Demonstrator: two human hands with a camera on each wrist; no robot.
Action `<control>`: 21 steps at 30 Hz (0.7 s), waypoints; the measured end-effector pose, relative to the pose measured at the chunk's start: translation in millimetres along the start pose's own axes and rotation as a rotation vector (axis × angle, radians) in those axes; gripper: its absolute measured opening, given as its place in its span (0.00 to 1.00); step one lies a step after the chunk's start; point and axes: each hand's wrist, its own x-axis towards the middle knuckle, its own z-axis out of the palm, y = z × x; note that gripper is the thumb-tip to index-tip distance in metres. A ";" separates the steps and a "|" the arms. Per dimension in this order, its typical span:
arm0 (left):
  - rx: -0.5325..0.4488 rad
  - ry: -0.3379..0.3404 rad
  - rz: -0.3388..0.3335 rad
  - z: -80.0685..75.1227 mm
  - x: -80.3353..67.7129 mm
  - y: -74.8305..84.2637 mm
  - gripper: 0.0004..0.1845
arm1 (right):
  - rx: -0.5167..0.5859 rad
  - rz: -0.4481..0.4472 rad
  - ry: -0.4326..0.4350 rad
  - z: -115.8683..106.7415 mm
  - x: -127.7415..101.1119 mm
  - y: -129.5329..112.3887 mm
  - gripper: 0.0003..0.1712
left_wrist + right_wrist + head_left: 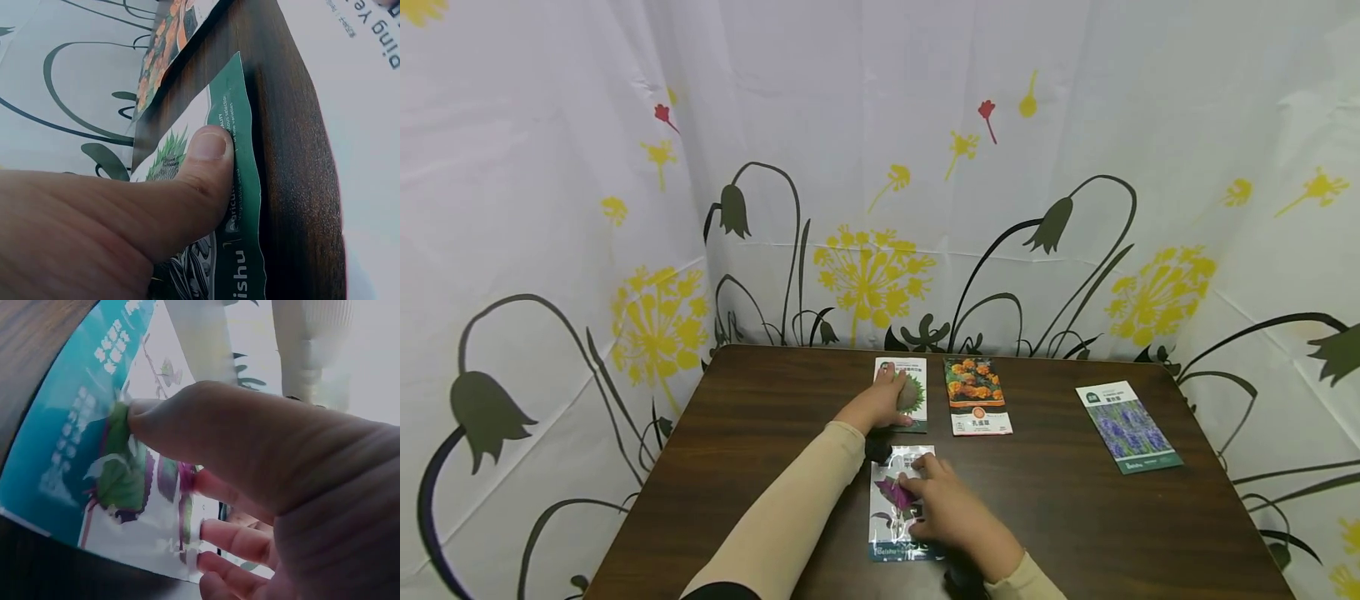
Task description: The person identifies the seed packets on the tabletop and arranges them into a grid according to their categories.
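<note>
My left hand (880,406) rests on a white and green seed packet (915,392) at the table's back. Its thumb (209,150) presses on the packet's printed face near the green end band; its fingers spread over the front in the head view. Nearer the front edge, my right hand (958,512) touches a silvery-white seed packet (887,508) with a purple picture and a teal end band. The right thumb (150,419) and slightly bent fingers (231,537) all lie on its printed face, spaced apart. That packet looks slightly bowed in the right wrist view.
An orange-flower seed packet (976,396) lies right of the left hand's packet. Farther right is a purple-flower seed packet (1129,427), set at an angle. All lie on a dark wooden table (760,417). A white floral curtain (865,125) hangs behind and beside it.
</note>
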 end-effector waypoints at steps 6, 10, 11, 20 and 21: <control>0.003 0.020 0.012 0.9 1.0 2.4 0.58 | 0.011 -0.023 0.055 5.0 0.8 -2.0 0.45; -0.011 0.026 0.018 0.8 1.9 2.0 0.58 | 0.041 -0.024 0.082 5.3 0.8 -3.7 0.42; -0.012 0.026 0.018 0.9 2.1 1.9 0.58 | 0.046 -0.024 0.083 4.8 0.9 -4.0 0.41; -0.014 0.039 0.020 0.4 0.8 0.6 0.58 | 0.012 -0.042 0.094 5.5 0.1 -6.0 0.40; -0.013 0.039 0.022 0.4 0.7 0.4 0.58 | 0.005 -0.044 0.096 5.9 -0.3 -6.5 0.40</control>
